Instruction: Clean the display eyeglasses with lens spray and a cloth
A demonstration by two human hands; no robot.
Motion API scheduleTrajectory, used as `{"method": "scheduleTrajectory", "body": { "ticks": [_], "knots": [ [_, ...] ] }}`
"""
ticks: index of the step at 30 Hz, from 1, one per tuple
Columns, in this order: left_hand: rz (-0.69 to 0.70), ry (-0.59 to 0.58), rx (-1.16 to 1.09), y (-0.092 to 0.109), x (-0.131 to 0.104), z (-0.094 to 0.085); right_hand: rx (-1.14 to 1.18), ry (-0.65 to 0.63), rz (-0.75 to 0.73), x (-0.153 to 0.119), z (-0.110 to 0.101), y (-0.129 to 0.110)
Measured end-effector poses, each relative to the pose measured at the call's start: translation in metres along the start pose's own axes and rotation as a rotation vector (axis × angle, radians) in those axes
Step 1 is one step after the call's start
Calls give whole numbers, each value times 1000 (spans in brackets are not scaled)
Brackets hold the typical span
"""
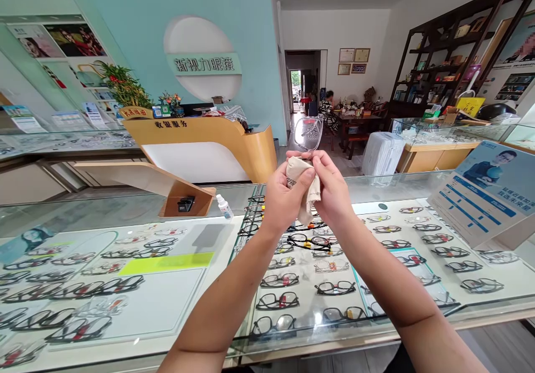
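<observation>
Both hands are raised close together above the glass display counter. My left hand (281,197) is closed on a beige cloth (304,186), its thumb pressed over the fabric. My right hand (334,192) is closed too, its fingers pinching at the top of the cloth, where a pair of clear-lensed glasses (308,133) sticks up above the fingertips. The cloth's lower end hangs down between the palms. Part of the glasses is hidden by the fingers and cloth.
Many glasses lie inside the glass counter (217,289). On its top stand a small white bottle (224,207), a wooden holder (188,203) at the left and a blue-and-white sign (480,192) at the right. A person sits in the back.
</observation>
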State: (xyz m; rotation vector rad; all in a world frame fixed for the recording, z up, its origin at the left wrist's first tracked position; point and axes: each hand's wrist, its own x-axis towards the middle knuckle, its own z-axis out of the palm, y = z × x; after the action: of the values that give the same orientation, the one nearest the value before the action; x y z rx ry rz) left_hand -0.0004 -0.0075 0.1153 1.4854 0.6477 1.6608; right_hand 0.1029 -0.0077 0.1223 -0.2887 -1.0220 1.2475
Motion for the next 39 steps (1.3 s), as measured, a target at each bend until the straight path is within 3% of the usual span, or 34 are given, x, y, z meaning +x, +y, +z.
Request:
{"method": "scheduleTrajectory", "body": {
  "ticks": [4, 7, 9, 14, 17, 27, 32, 39],
  "knots": [
    [21, 114, -39, -2, 1, -3, -53, -86, 18, -6, 3, 5],
    [8, 138, -61, -2, 3, -5, -63, -100, 31, -6, 1, 4],
    [-23, 83, -74, -2, 5, -6, -58, -73, 41, -4, -1, 1],
    [-46, -195, -4, -3, 7, -9, -33, 84, 1, 6, -11, -9],
    [-42, -257, 16, -3, 8, -9, -6, 88, -10, 9, -14, -10],
    [-43, -75, -75, -6, 4, -6, -13, 43, 23, -1, -4, 0],
    [21, 45, -121, -8, 1, -3, -78, -7, 1, -4, -5, 5],
    [-15, 11, -78, -6, 0, 1, -61, 17, 32, -1, -8, -1]
  ]
}}
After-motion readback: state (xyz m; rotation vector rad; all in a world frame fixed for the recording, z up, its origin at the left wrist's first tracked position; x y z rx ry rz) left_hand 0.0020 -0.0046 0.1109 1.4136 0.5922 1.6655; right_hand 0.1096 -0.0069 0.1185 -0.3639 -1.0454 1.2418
